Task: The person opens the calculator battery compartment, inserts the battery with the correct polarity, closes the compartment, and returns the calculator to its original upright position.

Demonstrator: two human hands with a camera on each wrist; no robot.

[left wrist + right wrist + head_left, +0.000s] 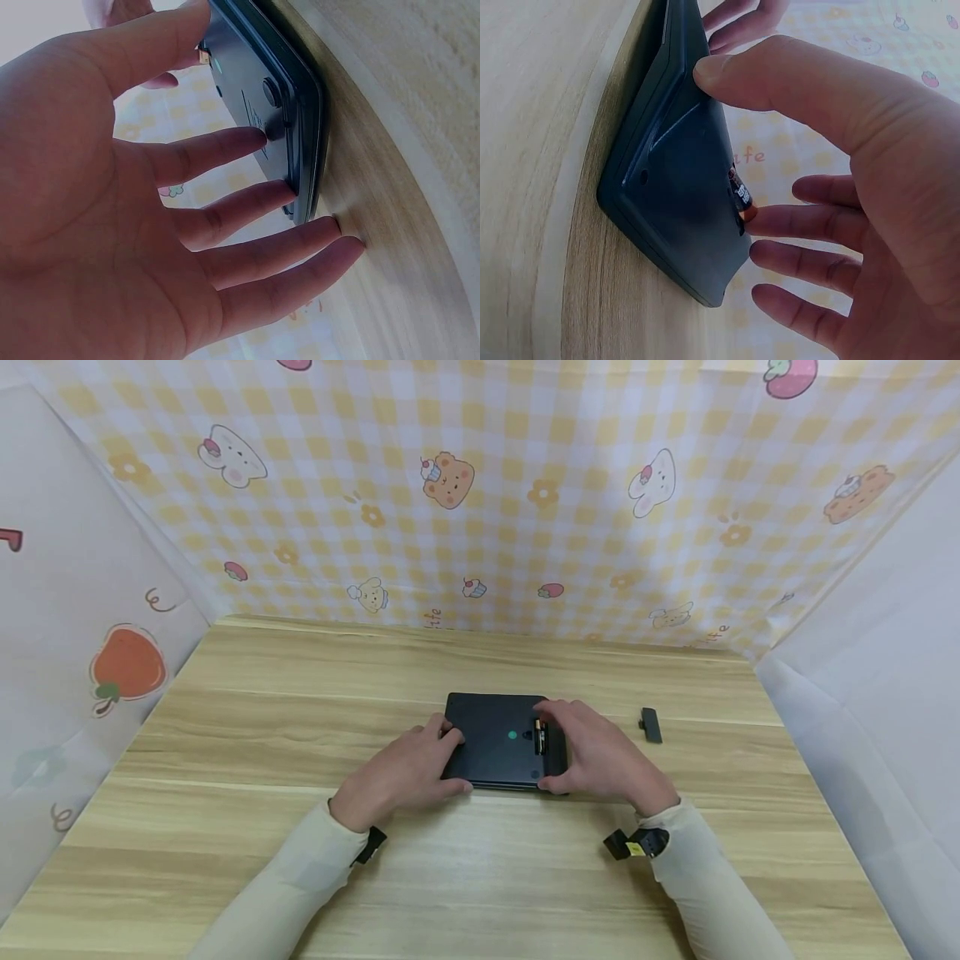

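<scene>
A flat black desk calculator lies face down on the table, its underside up with a green dot sticker. Near its right end the battery slot is uncovered, and a dark battery with a copper-coloured end sits in it. My left hand rests at the left end, thumb by the near edge and fingertips against the side and underside. At the right end, my right hand presses its thumb on the near edge. Its index fingertip is right at the battery; the other fingers are loosely bent.
The small black battery cover lies on the wooden table, right of the calculator. A yellow checked cloth hangs behind the table. White sheets with prints close off both sides. Each wrist wears a small black camera.
</scene>
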